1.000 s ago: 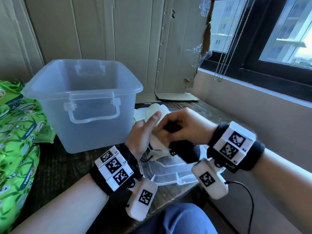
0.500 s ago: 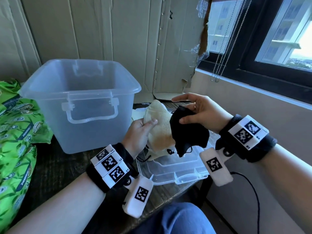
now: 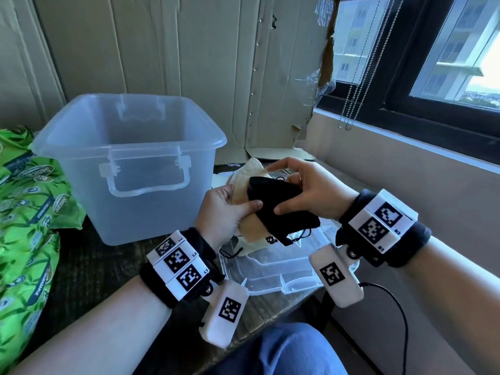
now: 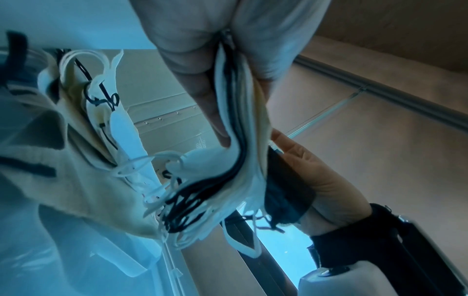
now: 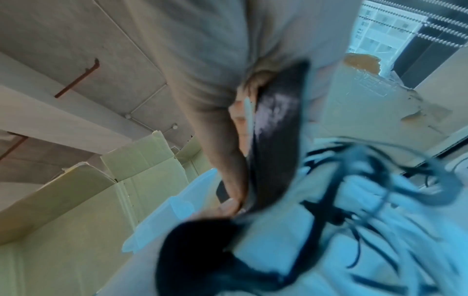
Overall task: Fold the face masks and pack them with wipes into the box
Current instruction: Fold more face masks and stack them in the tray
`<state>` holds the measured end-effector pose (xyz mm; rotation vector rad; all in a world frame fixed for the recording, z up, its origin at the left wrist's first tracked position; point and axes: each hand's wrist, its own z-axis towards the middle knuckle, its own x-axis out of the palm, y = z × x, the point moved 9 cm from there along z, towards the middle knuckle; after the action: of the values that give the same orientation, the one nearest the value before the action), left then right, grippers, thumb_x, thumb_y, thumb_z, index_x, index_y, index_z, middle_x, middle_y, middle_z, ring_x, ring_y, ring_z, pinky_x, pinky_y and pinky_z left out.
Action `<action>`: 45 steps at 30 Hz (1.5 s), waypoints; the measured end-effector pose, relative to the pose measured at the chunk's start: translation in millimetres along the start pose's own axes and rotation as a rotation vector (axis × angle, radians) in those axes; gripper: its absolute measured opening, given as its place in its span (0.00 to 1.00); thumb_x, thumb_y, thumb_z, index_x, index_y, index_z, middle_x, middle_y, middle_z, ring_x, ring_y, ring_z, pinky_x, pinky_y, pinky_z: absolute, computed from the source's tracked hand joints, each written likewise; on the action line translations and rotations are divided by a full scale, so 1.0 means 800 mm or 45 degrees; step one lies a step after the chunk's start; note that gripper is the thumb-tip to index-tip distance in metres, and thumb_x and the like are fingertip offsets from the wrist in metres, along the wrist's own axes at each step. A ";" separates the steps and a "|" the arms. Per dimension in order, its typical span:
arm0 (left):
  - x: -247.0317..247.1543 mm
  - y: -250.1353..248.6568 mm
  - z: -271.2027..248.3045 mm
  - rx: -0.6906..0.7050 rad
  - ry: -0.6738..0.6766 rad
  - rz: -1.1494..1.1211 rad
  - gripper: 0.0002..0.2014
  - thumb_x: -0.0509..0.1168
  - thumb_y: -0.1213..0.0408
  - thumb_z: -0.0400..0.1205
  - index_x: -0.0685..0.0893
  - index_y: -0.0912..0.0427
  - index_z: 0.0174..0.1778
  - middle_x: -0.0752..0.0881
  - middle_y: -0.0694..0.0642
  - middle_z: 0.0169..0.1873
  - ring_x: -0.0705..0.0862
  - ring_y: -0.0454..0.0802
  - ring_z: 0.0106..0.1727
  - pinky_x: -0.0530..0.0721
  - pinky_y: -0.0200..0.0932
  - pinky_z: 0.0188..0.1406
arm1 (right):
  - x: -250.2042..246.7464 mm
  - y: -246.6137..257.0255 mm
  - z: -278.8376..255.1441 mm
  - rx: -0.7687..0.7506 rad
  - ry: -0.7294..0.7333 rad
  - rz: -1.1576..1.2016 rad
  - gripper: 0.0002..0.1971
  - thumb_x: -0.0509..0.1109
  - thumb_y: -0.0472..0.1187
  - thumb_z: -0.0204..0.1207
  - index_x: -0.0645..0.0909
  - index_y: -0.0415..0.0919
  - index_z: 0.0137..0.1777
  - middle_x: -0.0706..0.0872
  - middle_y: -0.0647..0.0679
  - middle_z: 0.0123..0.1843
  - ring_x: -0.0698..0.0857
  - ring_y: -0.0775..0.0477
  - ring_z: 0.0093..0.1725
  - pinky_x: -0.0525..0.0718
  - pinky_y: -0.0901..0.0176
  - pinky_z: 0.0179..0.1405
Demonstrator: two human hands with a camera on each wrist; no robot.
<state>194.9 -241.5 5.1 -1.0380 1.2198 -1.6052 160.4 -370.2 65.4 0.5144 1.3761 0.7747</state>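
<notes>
**Black mask laid onto the folded stack**

Above the clear plastic lid (image 3: pixel 273 269) on the dark worktop (image 3: pixel 89 261), both hands work a bundle of face masks in the air. The left hand (image 3: pixel 221 215) has its grip clamped on a stack of folded cream and white face masks (image 3: pixel 250 228), thumb on top and fingers beneath; the left wrist view shows several layers, some dark, pinched together with ear loops (image 4: pixel 177 202) dangling below. The right hand (image 3: pixel 305 190) pinches a black fabric face mask (image 3: pixel 281 207) between thumb and fingers. Half a second ago that mask hung open and apart from the stack, held out toward the window; now it lies flat against the cream bundle, with the left thumb touching its near edge. A second ago both hands were closed together over the bundle.

That suggests the black mask is folded and joining the stack, so the folding step looks close to done for this piece. More loose masks (image 3: pixel 257 169) lie behind the hands. The translucent plastic storage box (image 3: pixel 130 147) stands open just to the left, apparently still empty, and the green wipe packets (image 3: pixel 24 217) lie at the far left, unpacked.
</notes>
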 end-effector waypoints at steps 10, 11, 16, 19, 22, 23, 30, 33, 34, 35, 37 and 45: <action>0.007 0.008 0.002 -0.063 0.115 0.001 0.24 0.68 0.53 0.74 0.82 0.77 0.45 0.83 0.75 0.40 0.80 0.62 0.41 0.76 0.54 0.45 | -0.054 0.015 -0.010 -0.251 -0.414 0.576 0.17 0.75 0.22 0.60 0.85 0.47 0.39 0.87 0.57 0.30 0.83 0.60 0.33 0.84 0.66 0.39; 0.010 0.005 0.000 -0.054 0.150 0.029 0.23 0.67 0.53 0.77 0.81 0.77 0.43 0.83 0.73 0.38 0.80 0.60 0.39 0.76 0.51 0.44 | -0.042 0.022 -0.011 -0.263 -0.244 0.629 0.20 0.76 0.21 0.59 0.84 0.47 0.43 0.88 0.54 0.32 0.85 0.57 0.34 0.85 0.65 0.40; 0.026 0.008 -0.005 -0.061 0.350 0.126 0.17 0.58 0.61 0.86 0.83 0.65 0.36 0.85 0.56 0.31 0.82 0.47 0.33 0.78 0.41 0.38 | 0.010 0.027 -0.018 -0.172 0.253 0.267 0.24 0.75 0.21 0.62 0.80 0.46 0.54 0.87 0.47 0.34 0.85 0.52 0.34 0.86 0.63 0.37; 0.031 0.007 -0.008 -0.032 0.389 0.176 0.19 0.56 0.63 0.86 0.85 0.57 0.31 0.84 0.55 0.31 0.79 0.47 0.34 0.73 0.47 0.41 | 0.003 0.019 -0.013 -0.138 0.088 0.186 0.28 0.76 0.22 0.62 0.77 0.45 0.58 0.83 0.53 0.29 0.81 0.56 0.28 0.81 0.66 0.30; 0.033 0.007 -0.011 -0.068 0.381 0.120 0.23 0.56 0.61 0.86 0.89 0.53 0.27 0.88 0.49 0.29 0.84 0.41 0.33 0.76 0.45 0.43 | -0.005 0.014 -0.011 -0.138 -0.011 0.139 0.33 0.78 0.22 0.60 0.73 0.48 0.61 0.81 0.54 0.29 0.80 0.50 0.31 0.82 0.55 0.36; 0.033 0.009 -0.010 -0.077 0.381 0.094 0.22 0.56 0.58 0.85 0.90 0.53 0.31 0.90 0.53 0.35 0.86 0.44 0.39 0.78 0.47 0.48 | -0.006 0.014 -0.011 -0.135 -0.022 0.135 0.35 0.78 0.22 0.59 0.72 0.50 0.61 0.80 0.50 0.30 0.80 0.46 0.33 0.81 0.50 0.38; 0.051 0.005 -0.020 -0.104 0.564 -0.029 0.04 0.71 0.63 0.72 0.88 0.58 0.33 0.88 0.52 0.30 0.86 0.44 0.32 0.84 0.33 0.35 | -0.002 0.019 -0.009 -0.159 -0.030 0.082 0.39 0.81 0.24 0.55 0.70 0.57 0.59 0.78 0.46 0.31 0.77 0.43 0.33 0.81 0.41 0.37; 0.049 0.008 -0.017 -0.066 0.548 0.081 0.03 0.68 0.69 0.68 0.84 0.62 0.36 0.86 0.51 0.29 0.85 0.44 0.32 0.83 0.34 0.38 | 0.002 0.018 -0.009 -0.158 -0.027 0.068 0.38 0.82 0.25 0.55 0.70 0.60 0.56 0.79 0.44 0.32 0.78 0.43 0.33 0.81 0.36 0.38; 0.050 0.007 -0.018 -0.067 0.550 0.092 0.02 0.68 0.73 0.72 0.83 0.63 0.36 0.86 0.51 0.29 0.85 0.43 0.32 0.83 0.34 0.38 | 0.003 0.016 -0.009 -0.157 -0.034 0.066 0.38 0.82 0.26 0.54 0.70 0.61 0.56 0.78 0.44 0.33 0.78 0.42 0.33 0.81 0.37 0.38; 0.051 0.007 -0.019 -0.066 0.558 0.099 0.05 0.67 0.77 0.75 0.83 0.63 0.37 0.85 0.52 0.30 0.85 0.43 0.32 0.83 0.33 0.38 | 0.002 0.015 -0.009 -0.153 -0.049 0.056 0.38 0.83 0.27 0.54 0.70 0.61 0.56 0.78 0.45 0.34 0.78 0.42 0.33 0.82 0.38 0.38; 0.054 0.007 -0.021 -0.064 0.575 0.123 0.09 0.62 0.81 0.79 0.83 0.64 0.40 0.85 0.55 0.34 0.85 0.43 0.36 0.83 0.34 0.42 | -0.002 0.012 -0.009 -0.133 -0.102 -0.024 0.36 0.84 0.32 0.55 0.72 0.59 0.57 0.76 0.51 0.37 0.81 0.42 0.33 0.81 0.48 0.39; 0.049 0.001 -0.016 -0.007 0.500 0.091 0.10 0.65 0.76 0.79 0.85 0.56 0.46 0.87 0.56 0.42 0.83 0.50 0.50 0.79 0.47 0.60 | -0.021 0.003 -0.015 -0.115 -0.309 -0.084 0.17 0.82 0.32 0.58 0.78 0.54 0.31 0.77 0.57 0.22 0.72 0.59 0.23 0.71 0.63 0.29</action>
<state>171.8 -275.1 6.5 -0.6896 1.5004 -1.8028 147.9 -382.2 76.8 0.4735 1.1232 0.6934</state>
